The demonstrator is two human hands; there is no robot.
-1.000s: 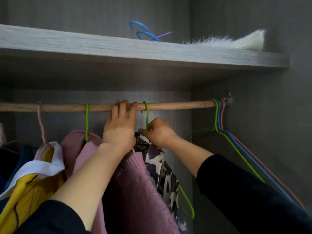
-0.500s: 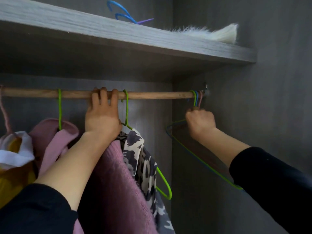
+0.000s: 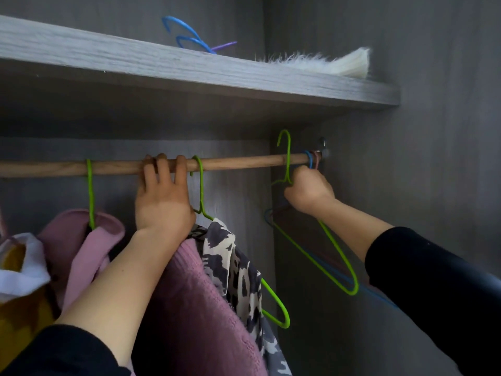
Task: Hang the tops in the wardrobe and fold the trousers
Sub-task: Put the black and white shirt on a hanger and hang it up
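One empty green wire hanger [image 3: 288, 158] is in the R hand [image 3: 309, 191], fingers curled round its neck just under the round wooden rod [image 3: 238, 162]. Its hook stands above the rod, stem crossing in front, near the rod's R end. Blue and pink hanger hooks [image 3: 309, 158] sit on the rod just beside. L hand [image 3: 162, 204] grips the rod, fingers curled over it. Just R of it hangs a black-and-white patterned top [image 3: 230, 261] on a second green hanger [image 3: 201, 185], touching a pink knitted top [image 3: 195, 308] under the L forearm. Further L: pale pink garment [image 3: 81, 240], yellow-and-white garment [image 3: 21, 280]. Grey wooden shelf [image 3: 189, 69] above carries blue wire hangers [image 3: 187, 36] and a white furry item [image 3: 325, 63].
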